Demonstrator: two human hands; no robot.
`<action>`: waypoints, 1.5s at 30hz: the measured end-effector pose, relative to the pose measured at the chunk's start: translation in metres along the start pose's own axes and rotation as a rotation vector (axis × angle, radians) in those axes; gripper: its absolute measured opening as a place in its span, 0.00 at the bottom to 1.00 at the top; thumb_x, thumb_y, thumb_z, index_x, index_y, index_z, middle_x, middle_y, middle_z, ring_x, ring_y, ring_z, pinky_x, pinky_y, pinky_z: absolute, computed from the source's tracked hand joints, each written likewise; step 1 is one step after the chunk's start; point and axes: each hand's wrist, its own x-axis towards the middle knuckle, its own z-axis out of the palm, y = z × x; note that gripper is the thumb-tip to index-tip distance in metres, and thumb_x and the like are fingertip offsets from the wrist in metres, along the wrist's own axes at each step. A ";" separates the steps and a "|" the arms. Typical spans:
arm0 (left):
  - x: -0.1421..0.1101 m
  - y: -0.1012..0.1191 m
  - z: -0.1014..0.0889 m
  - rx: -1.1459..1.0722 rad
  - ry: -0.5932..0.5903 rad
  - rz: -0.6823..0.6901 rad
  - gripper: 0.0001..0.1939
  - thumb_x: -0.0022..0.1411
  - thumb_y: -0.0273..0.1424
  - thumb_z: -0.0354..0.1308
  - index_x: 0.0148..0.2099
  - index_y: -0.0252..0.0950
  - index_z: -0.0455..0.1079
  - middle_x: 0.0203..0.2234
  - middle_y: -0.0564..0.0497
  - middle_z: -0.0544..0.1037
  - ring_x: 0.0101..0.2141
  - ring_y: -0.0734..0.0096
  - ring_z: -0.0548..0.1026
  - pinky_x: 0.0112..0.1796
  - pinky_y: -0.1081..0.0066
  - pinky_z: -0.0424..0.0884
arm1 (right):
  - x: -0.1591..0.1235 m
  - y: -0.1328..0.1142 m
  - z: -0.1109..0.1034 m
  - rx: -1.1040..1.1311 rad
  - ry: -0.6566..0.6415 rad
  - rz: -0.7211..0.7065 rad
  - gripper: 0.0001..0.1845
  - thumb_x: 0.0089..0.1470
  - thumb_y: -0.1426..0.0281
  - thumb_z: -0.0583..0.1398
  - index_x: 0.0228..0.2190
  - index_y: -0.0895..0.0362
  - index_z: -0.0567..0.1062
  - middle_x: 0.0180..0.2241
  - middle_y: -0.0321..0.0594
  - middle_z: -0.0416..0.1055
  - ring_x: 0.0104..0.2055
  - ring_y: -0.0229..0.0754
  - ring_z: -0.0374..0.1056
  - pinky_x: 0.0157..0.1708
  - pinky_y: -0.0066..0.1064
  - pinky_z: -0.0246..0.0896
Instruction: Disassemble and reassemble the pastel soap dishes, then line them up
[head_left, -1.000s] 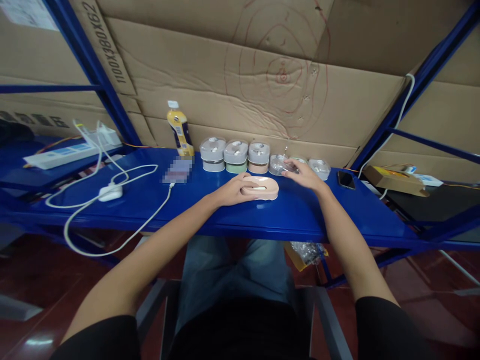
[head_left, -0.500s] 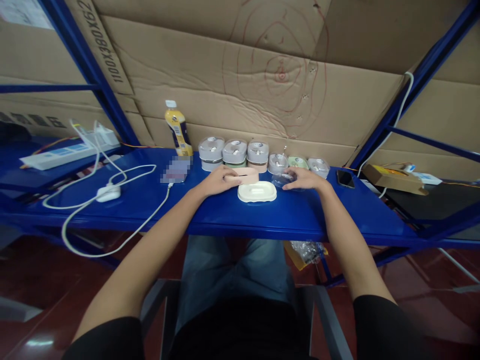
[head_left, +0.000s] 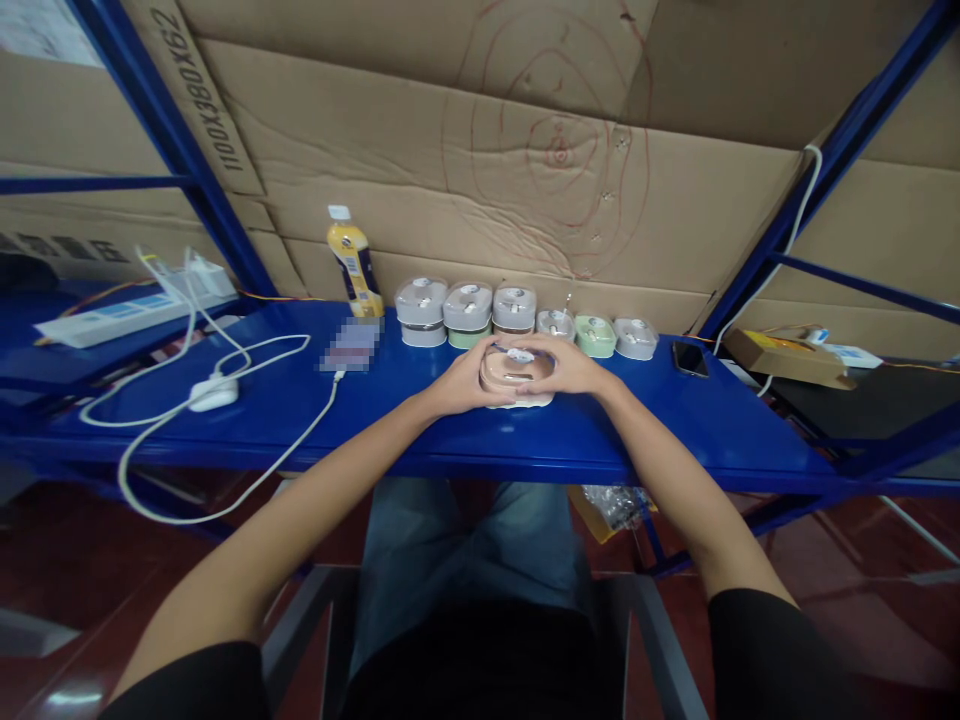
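A small pink box with a clear cover (head_left: 511,370) is held between my two hands, a round label showing on its top. My left hand (head_left: 460,384) is wrapped round its left side, and my right hand (head_left: 576,370) curves round its right side. Directly beneath it, the rim of a cream tray (head_left: 534,401) shows on the blue table; I cannot tell whether the box touches it. Behind my hands stands a row of similar clear-topped boxes in grey, green and pink, including a stacked grey box (head_left: 421,300) and a green box (head_left: 595,338).
A yellow drink bottle (head_left: 355,262) stands at the back left, with a phone on a white cable (head_left: 330,408) before it. Another phone (head_left: 690,358) lies at the right. Blue posts and a cardboard wall (head_left: 360,120) bound the table (head_left: 390,440).
My right hand has moved left with the clear cover, and my left hand has brought the pink box over the cream tray. Both hands now meet round the covered box.
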 end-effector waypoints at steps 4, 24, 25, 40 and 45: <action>0.001 -0.003 0.000 -0.017 -0.029 0.008 0.60 0.51 0.49 0.80 0.77 0.39 0.55 0.71 0.33 0.70 0.69 0.34 0.71 0.68 0.42 0.67 | 0.004 0.002 0.007 -0.010 -0.025 -0.019 0.41 0.49 0.53 0.77 0.63 0.47 0.80 0.67 0.44 0.76 0.70 0.59 0.70 0.73 0.56 0.62; -0.003 -0.015 -0.010 0.129 -0.008 -0.126 0.55 0.60 0.54 0.71 0.78 0.35 0.53 0.60 0.33 0.77 0.61 0.39 0.78 0.64 0.41 0.72 | -0.020 0.029 -0.036 -0.039 0.207 0.228 0.51 0.43 0.51 0.79 0.65 0.52 0.76 0.66 0.48 0.76 0.67 0.64 0.71 0.71 0.58 0.64; -0.003 -0.016 -0.010 0.137 -0.004 -0.132 0.54 0.61 0.54 0.70 0.78 0.36 0.53 0.60 0.34 0.78 0.60 0.40 0.78 0.64 0.41 0.73 | -0.023 0.036 -0.050 -0.063 0.321 0.278 0.51 0.44 0.50 0.78 0.66 0.52 0.75 0.65 0.49 0.76 0.67 0.64 0.71 0.70 0.58 0.64; 0.003 -0.026 -0.001 0.185 -0.035 -0.109 0.50 0.62 0.53 0.68 0.77 0.37 0.55 0.56 0.36 0.77 0.59 0.41 0.78 0.62 0.42 0.74 | -0.042 0.106 -0.084 -0.714 0.830 1.174 0.48 0.50 0.49 0.75 0.61 0.63 0.69 0.60 0.70 0.71 0.64 0.73 0.70 0.62 0.59 0.64; 0.003 -0.026 -0.002 0.182 -0.040 -0.105 0.50 0.62 0.53 0.68 0.77 0.38 0.55 0.57 0.37 0.77 0.59 0.41 0.78 0.61 0.42 0.75 | -0.038 0.097 -0.083 -0.770 0.839 1.169 0.54 0.52 0.48 0.73 0.66 0.69 0.65 0.61 0.75 0.70 0.64 0.76 0.69 0.62 0.61 0.63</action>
